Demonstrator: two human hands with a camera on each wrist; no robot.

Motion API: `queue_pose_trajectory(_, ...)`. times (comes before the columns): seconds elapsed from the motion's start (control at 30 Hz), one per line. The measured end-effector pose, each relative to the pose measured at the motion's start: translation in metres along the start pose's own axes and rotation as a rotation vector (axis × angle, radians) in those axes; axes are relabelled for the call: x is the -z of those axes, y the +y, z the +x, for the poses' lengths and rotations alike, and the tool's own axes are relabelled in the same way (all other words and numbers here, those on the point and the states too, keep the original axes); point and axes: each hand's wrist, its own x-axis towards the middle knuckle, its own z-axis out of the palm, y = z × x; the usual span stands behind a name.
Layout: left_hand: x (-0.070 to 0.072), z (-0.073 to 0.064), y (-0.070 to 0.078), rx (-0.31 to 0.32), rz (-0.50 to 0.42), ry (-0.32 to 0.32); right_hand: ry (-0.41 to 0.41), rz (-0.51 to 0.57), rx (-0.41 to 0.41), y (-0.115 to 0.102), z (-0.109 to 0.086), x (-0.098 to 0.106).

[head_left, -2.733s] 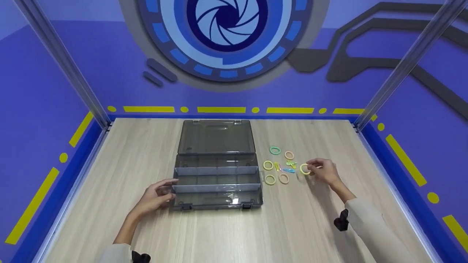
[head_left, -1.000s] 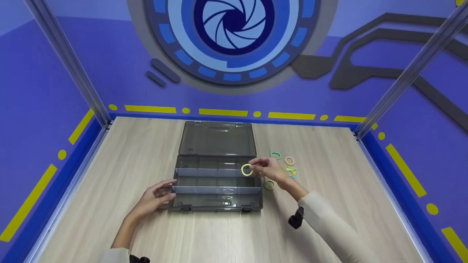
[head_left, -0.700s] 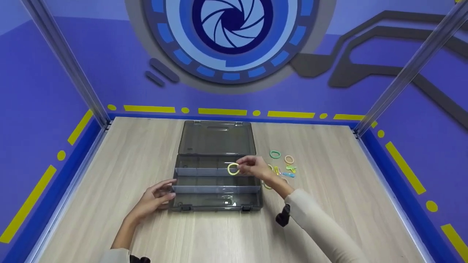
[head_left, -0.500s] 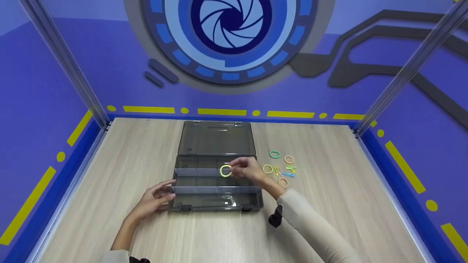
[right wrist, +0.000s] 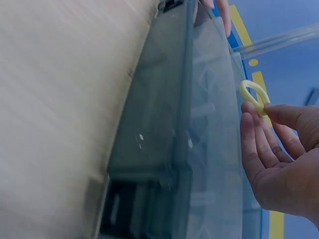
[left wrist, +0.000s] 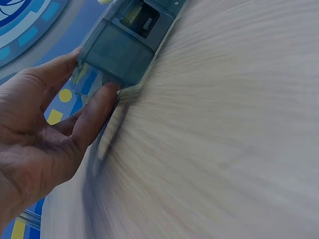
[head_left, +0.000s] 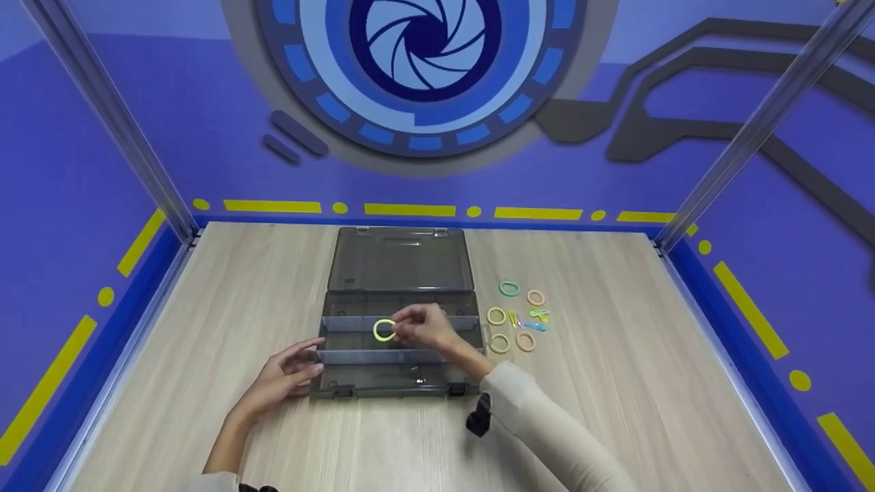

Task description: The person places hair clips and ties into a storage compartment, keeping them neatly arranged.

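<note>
My right hand (head_left: pixel 429 328) pinches a yellow hair tie (head_left: pixel 377 331) between thumb and fingers. It is above the middle of an open dark, see-through storage box (head_left: pixel 372 376). In the right wrist view the hair tie (right wrist: pixel 242 89) stands upright from the fingertips. My left hand (head_left: pixel 275 379) touches the box's left side, its fingers spread and relaxed. The left wrist view has the thumb and forefinger at a corner of the box (left wrist: pixel 117 57). Two pale dividers run across the box; my right hand hides part of the rear one.
Right of the box lie several hair ties, among them a green one (head_left: pixel 509 288) and a peach one (head_left: pixel 526 342). Between them are small hair clips, such as a blue one (head_left: pixel 535 326). The lid (head_left: pixel 400 263) lies back behind the box.
My right hand picked up the yellow hair tie at the right, carried it left over the loose ties and now has it over the box's middle. My left hand has stayed put.
</note>
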Motion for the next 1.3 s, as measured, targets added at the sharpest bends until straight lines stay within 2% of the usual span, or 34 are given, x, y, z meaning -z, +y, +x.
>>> queue_pose_trajectory(0.3,-0.003,0.000,-0.004,0.007,0.008,0.017,-0.063,0.083,0.038,0.003,0.002,-0.024)
queue_pose_trajectory(0.43,-0.003,0.000,-0.005,0.014,0.019,0.018,-0.074,0.178,-0.023,0.001,0.004,-0.031)
queue_pose_trajectory(0.53,-0.002,0.001,-0.004,0.015,0.015,0.023,-0.050,0.228,-0.083,-0.002,0.007,-0.036)
queue_pose_trajectory(1.03,0.001,0.000,-0.003,0.028,0.009,0.027,-0.018,0.089,-0.077,0.001,0.021,-0.057)
queue_pose_trajectory(1.3,-0.003,0.001,-0.002,0.035,-0.003,0.037,0.015,-0.138,-0.013,0.000,0.026,-0.070)
